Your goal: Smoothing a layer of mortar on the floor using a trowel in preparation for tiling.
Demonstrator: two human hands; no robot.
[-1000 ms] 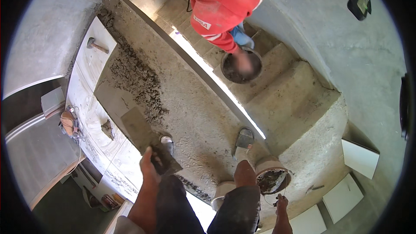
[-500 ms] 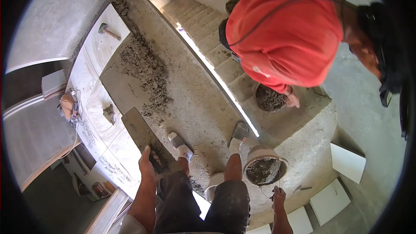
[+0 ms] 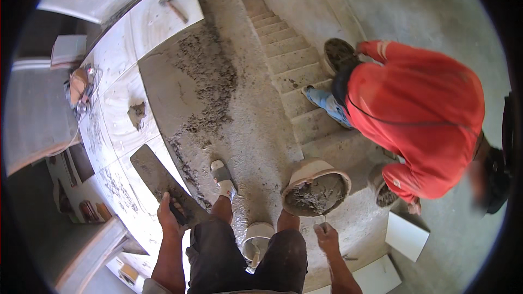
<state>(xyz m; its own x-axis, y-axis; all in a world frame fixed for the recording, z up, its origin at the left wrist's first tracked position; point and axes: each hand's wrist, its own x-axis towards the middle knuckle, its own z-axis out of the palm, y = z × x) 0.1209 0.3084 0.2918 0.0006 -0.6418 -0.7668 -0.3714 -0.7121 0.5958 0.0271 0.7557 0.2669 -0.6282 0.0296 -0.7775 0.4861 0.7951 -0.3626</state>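
Observation:
My left hand (image 3: pixel 170 216) is closed round the handle of a long, flat rectangular trowel (image 3: pixel 150 171), its blade over the white floor tiles (image 3: pixel 117 130). In my right hand (image 3: pixel 327 237) is the wire bail of a mortar bucket (image 3: pixel 308 167), which tips toward me in front of my right leg. Grey mortar (image 3: pixel 316 195) fills much of it. Ahead, a smoothed mortar bed (image 3: pixel 169 84) lies beside the tiles, with rough clumps (image 3: pixel 215 76) along its right side. Between my legs stands a small pale bucket (image 3: pixel 260 231) with a tool in it.
A co-worker in a red top (image 3: pixel 414 114) bends at the right, between a mortar bucket (image 3: pixel 338 54) by the stairs (image 3: pixel 283 49) and another bucket (image 3: pixel 385 190). A hammer (image 3: pixel 173 8) lies on the far tile. Loose tiles (image 3: pixel 406 237) rest at the right wall.
My right hand has brought the mortar bucket left, closer to my legs. The co-worker has shifted right, with one hand now at a bucket by the stairs. The view has turned.

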